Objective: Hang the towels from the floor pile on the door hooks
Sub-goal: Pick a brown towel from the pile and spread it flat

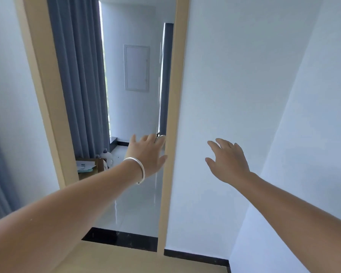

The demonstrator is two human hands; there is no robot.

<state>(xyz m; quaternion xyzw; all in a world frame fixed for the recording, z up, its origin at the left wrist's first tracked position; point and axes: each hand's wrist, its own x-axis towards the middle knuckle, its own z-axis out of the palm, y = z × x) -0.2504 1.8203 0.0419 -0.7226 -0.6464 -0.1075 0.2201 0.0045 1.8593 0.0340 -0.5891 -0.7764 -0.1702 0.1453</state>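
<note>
No towel, no floor pile and no door hooks are in view, so I judge the hanging is not begun, or at least nothing shows it. The left hand [148, 152] reaches to the door handle [160, 136] at about 12 o'clock, its grip spread, fingertips at the handle. The right hand [227, 161] hovers at 2 o'clock near the white wall [234, 75], spread, holding nothing.

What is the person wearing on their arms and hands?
Both arms are bare, with no sleeves showing and no gloves. The left hand has a thin silver bangle round its wrist. The right hand and its wrist wear nothing.
</note>
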